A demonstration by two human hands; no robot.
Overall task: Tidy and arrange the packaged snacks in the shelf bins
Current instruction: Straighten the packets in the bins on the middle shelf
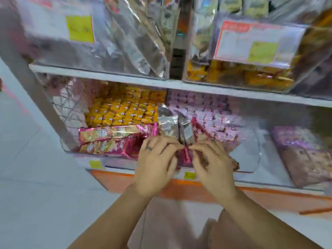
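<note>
Magenta snack packet [186, 156] at the front of the lower shelf [122, 168] | left hand [156, 160] fingers pinch its top | right hand [213, 163] fingers pinch the same end | silver foil packets [168, 123] stand just behind | yellow packs [125, 110] further back

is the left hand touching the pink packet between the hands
Touching. In the head view, the left hand and right hand both pinch the pink packet at its top.

Bright, even light, shadows faint. Motion blur smears the bags [125, 42] above the left hand [156, 164] and the packs [305, 155] right of the right hand [213, 166]. Glare glints on foil [168, 121] beyond them. The shelf [197, 87] bows with lens distortion.
</note>
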